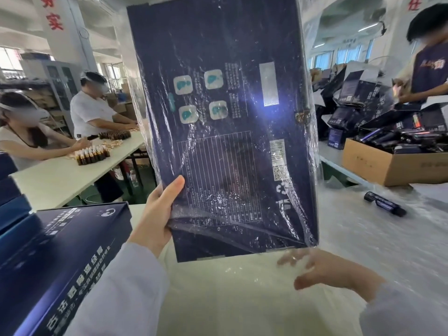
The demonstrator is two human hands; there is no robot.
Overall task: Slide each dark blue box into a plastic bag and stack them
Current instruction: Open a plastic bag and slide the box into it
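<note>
The dark blue box (223, 117) stands upright in mid-air above the table (378, 243), its printed face toward the camera, sheathed in a crinkled plastic bag (313, 151). The left hand (157, 214) reaches up from a pale sleeve and grips the box's lower left edge through the film, thumb pressed flat on the front and fingers hidden behind. The right hand (327, 270) hovers just under the lower right corner, blurred, fingers loosely spread and holding nothing. Whether it touches the plastic cannot be told. A second box (60, 238) lies flat at the left.
</note>
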